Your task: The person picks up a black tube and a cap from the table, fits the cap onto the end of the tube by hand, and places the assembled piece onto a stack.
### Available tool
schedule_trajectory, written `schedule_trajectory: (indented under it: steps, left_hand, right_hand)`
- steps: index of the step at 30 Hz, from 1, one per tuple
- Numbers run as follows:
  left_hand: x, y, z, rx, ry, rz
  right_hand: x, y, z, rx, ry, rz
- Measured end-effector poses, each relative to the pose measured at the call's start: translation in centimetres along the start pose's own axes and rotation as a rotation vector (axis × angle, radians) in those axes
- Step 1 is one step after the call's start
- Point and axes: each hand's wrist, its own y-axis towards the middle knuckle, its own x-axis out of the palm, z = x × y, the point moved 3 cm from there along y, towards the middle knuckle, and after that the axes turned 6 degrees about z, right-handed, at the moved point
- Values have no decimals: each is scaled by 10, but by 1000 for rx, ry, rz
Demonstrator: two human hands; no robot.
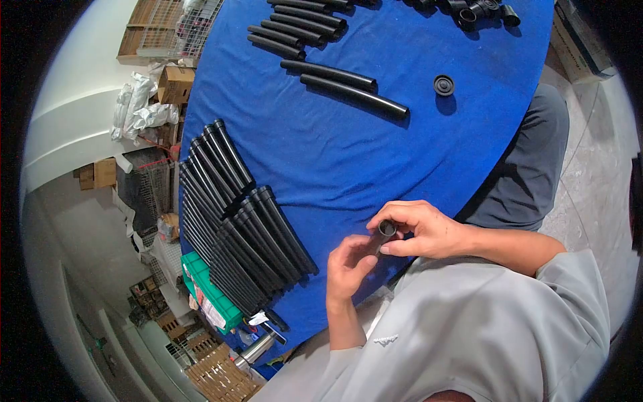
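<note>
Workroom with stacked goods: brown cardboard box and white wrapped bundles beyond the table, which is covered by a blue cloth

Item, held: one black, hollow, round tube, apparently plastic; open end tilted up toward the viewer, long axis strongly foreshortened and running down between the two hands, far end hidden

Right hand: pinching the tube near its open end, fingers on the far side, thumb on the side nearer the body; this hand is nearer the rim

Left hand: curved, thumb apart from fingers, just beside the tube's lower side; contact cannot be told

Lying apart on the cloth: two loose black tubes, roughly parallel; one round black cap; closely laid rows of black tubes, beside a green plastic crate
</note>
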Motion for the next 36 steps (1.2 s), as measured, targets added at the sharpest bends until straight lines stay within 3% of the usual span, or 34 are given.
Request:
schedule_trajectory:
  steps: [3,9,12,15,16,17,19,21,22,25,26,28,29,31,36]
  left_hand:
    - [-1,8,3,163,118,-31]
    - [0,12,17,158,267,-105]
    - [2,18,22,209,346,-109]
    - [23,23,46,563,716,385]
    - [20,21,44,643,609,446]
    - [16,18,33,584,360,474]
    - [18,25,20,423,155,184]
    - [46,54,26,182,-169,163]
    - [63,70,39,262,-388,66]
    - [69,108,41,315,-637,-35]
    - [68,120,36,341,-695,-114]
    - [66,140,30,395,-808,-274]
    - [67,143,29,329,-901,-234]
    - [63,152,26,318,-956,-161]
    - [60,162,3,233,-1083,-75]
  right_hand:
    - [-1,0,-1,-22,-90,2]
    - [-3,-2,-3,7,-118,11]
    - [-10,5,-8,-119,-195,-43]
    - [-24,6,-16,-74,-303,251]
    - [-28,6,-13,80,-171,339]
    - [-34,8,-12,242,44,356]
    - [-40,17,-11,158,438,444]
    - [-39,22,-14,198,506,439]
    - [-37,25,-15,220,544,435]
    - [-35,35,-18,189,507,373]
    - [-39,37,-18,208,405,351]
    - [-57,39,-42,-110,-419,411]
    - [-65,39,-56,-271,-830,419]
    - [-87,40,-76,-441,-1248,502]
    - [-126,52,-78,-210,-1626,423]
